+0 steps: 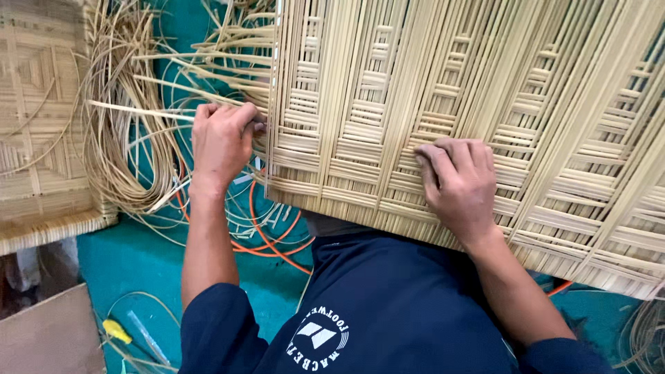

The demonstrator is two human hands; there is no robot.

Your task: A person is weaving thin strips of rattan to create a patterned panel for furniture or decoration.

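A large woven panel of pale cane strips, patterned in stepped blocks, lies over my lap and fills the upper right of the view. My left hand is at the panel's left edge, fingers pinched on a thin cane strip that sticks out to the left. My right hand rests on top of the panel near its lower edge, fingers curled and pressing on the weave.
A loose bundle of cane strands coils on the teal floor at left. A finished woven piece lies at far left. An orange cord loops under the panel. A yellow-handled tool lies at the bottom left beside a board.
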